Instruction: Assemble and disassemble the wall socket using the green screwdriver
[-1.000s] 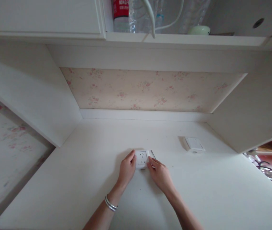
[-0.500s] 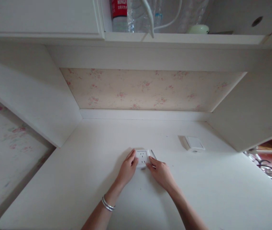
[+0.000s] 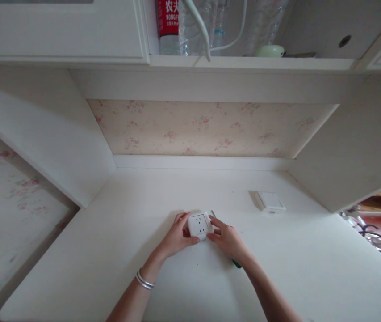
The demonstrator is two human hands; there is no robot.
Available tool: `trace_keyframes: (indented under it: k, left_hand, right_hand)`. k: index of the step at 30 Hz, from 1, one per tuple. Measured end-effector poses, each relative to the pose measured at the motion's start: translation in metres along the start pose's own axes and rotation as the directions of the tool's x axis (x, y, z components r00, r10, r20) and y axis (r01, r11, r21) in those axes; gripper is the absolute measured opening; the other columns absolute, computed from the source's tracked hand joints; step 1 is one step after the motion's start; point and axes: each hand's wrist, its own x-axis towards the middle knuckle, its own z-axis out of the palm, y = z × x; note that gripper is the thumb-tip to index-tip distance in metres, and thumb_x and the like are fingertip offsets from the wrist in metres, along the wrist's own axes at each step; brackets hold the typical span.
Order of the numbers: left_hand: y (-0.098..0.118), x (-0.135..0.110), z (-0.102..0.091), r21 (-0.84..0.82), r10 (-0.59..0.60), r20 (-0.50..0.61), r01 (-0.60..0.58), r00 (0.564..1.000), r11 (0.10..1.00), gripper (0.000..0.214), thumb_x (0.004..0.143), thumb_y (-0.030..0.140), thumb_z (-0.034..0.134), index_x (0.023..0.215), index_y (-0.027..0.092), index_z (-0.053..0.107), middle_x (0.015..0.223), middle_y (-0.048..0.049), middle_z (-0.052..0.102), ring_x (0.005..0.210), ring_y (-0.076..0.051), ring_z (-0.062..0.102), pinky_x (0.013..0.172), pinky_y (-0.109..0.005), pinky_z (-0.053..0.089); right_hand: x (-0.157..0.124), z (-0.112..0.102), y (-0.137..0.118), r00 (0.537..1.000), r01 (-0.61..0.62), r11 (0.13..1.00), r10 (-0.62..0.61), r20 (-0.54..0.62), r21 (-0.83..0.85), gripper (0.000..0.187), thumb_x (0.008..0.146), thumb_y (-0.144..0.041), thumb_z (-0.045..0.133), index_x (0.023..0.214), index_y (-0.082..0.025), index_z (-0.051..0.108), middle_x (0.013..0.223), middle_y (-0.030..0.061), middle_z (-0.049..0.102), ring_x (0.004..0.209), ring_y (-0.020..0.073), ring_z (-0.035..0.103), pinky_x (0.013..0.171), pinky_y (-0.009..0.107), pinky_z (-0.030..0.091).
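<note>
A white wall socket (image 3: 198,224) with slotted holes in its face is held just over the white desk top, slightly tilted. My left hand (image 3: 176,237), a silver bangle on its wrist, grips the left side, thumb along the lower edge. On the opposite side, the fingers and thumb of my right hand (image 3: 228,241) hold the right edge. What looks like a screwdriver lies mostly under my right hand; its thin metal shaft shows above the fingers and its dark green handle (image 3: 236,264) below the wrist.
Another white box with a flat plate (image 3: 271,201) sits on the desk (image 3: 136,197) to the right. White side panels rise left and right. Overhead, an open shelf (image 3: 277,64) holds plastic bottles, a pale green object (image 3: 270,51) and a hanging white cable (image 3: 199,27).
The socket has been lifted and tilted slightly. My left thumb has moved to its lower edge, and my right fingers have spread along its side. The dark green handle has come into sight.
</note>
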Motion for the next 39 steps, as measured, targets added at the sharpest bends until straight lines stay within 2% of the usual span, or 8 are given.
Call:
trace_keyframes:
  k: [5, 8, 10, 13, 20, 30, 35, 39]
  left_hand:
    - [0.002, -0.005, 0.002, 0.047, 0.014, -0.007, -0.014, 1.000, 0.999, 0.082, 0.061, 0.025, 0.079, 0.135, 0.029, 0.042, 0.141, -0.0095, 0.032, 0.106, -0.022, 0.053, 0.081, -0.032, 0.054]
    - [0.003, -0.006, 0.003, 0.059, 0.011, -0.003, -0.011, 1.000, 0.998, 0.081, 0.062, 0.025, 0.078, 0.135, 0.027, 0.041, 0.142, -0.0089, 0.031, 0.105, -0.021, 0.054, 0.081, -0.032, 0.054]
    - [0.003, -0.006, 0.003, 0.074, 0.002, -0.011, -0.001, 1.000, 0.997, 0.081, 0.062, 0.024, 0.078, 0.135, 0.025, 0.042, 0.142, -0.0092, 0.032, 0.105, -0.021, 0.054, 0.082, -0.031, 0.054]
    - [0.002, -0.006, 0.003, 0.092, -0.015, -0.019, 0.017, 1.000, 0.996, 0.082, 0.062, 0.023, 0.078, 0.135, 0.023, 0.041, 0.142, -0.0088, 0.031, 0.104, -0.020, 0.055, 0.083, -0.031, 0.054]
    - [0.002, -0.006, 0.008, 0.154, 0.012, -0.039, -0.006, 0.999, 0.988, 0.084, 0.058, 0.027, 0.081, 0.133, 0.022, 0.043, 0.139, -0.0086, 0.034, 0.104, -0.020, 0.055, 0.085, -0.030, 0.053]
    - [-0.002, -0.005, 0.006, 0.097, -0.025, -0.033, 0.029, 0.999, 0.995, 0.084, 0.064, 0.031, 0.078, 0.138, 0.023, 0.039, 0.145, -0.0106, 0.029, 0.098, -0.018, 0.059, 0.082, -0.031, 0.055]
    - [-0.004, -0.005, 0.008, 0.168, -0.006, -0.063, 0.017, 0.998, 0.986, 0.084, 0.064, 0.034, 0.077, 0.138, 0.022, 0.039, 0.145, -0.0107, 0.030, 0.106, -0.021, 0.057, 0.087, -0.032, 0.054]
    - [-0.003, -0.005, 0.009, 0.220, 0.012, -0.082, 0.006, 0.997, 0.975, 0.083, 0.064, 0.035, 0.077, 0.137, 0.022, 0.040, 0.143, -0.0088, 0.032, 0.111, -0.022, 0.054, 0.089, -0.032, 0.053]
  right_hand:
    - [0.009, -0.014, 0.002, 0.978, 0.157, 0.984, -0.143, 0.152, -0.085, 0.080, 0.069, -0.028, 0.066, 0.143, -0.023, 0.036, 0.148, 0.0124, 0.033, 0.105, 0.0206, 0.060, 0.088, 0.030, 0.047]
    - [0.020, -0.027, -0.002, 0.946, 0.276, 0.945, -0.235, 0.222, -0.175, 0.091, 0.064, -0.031, 0.071, 0.145, -0.022, 0.031, 0.152, 0.0111, 0.026, 0.129, 0.0246, 0.041, 0.106, 0.035, 0.032]
    - [0.029, -0.034, -0.006, 0.915, 0.332, 0.918, -0.257, 0.311, -0.217, 0.094, 0.063, -0.033, 0.073, 0.145, -0.020, 0.031, 0.151, 0.0115, 0.028, 0.135, 0.0250, 0.032, 0.110, 0.037, 0.024]
    - [0.039, -0.039, -0.012, 0.880, 0.380, 0.889, -0.263, 0.396, -0.255, 0.093, 0.061, -0.037, 0.075, 0.143, -0.015, 0.035, 0.147, 0.0143, 0.035, 0.134, 0.0256, 0.033, 0.111, 0.038, 0.022]
    - [0.051, -0.038, -0.014, 0.862, 0.423, 0.863, -0.291, 0.414, -0.276, 0.094, 0.054, -0.030, 0.079, 0.140, -0.017, 0.041, 0.142, 0.0124, 0.041, 0.128, 0.0269, 0.041, 0.106, 0.036, 0.031]
    - [0.053, -0.039, -0.014, 0.856, 0.441, 0.828, -0.273, 0.440, -0.345, 0.096, 0.054, -0.035, 0.078, 0.139, -0.011, 0.040, 0.144, 0.0165, 0.039, 0.132, 0.0275, 0.036, 0.109, 0.037, 0.027]
    - [0.053, -0.040, -0.020, 0.831, 0.507, 0.793, -0.344, 0.437, -0.338, 0.084, 0.057, -0.032, 0.075, 0.135, -0.019, 0.047, 0.139, 0.0109, 0.047, 0.126, 0.0263, 0.044, 0.106, 0.037, 0.032]
    - [0.054, -0.041, -0.020, 0.834, 0.501, 0.782, -0.323, 0.447, -0.370, 0.086, 0.058, -0.032, 0.074, 0.137, -0.019, 0.044, 0.140, 0.0120, 0.046, 0.126, 0.0276, 0.044, 0.105, 0.038, 0.033]
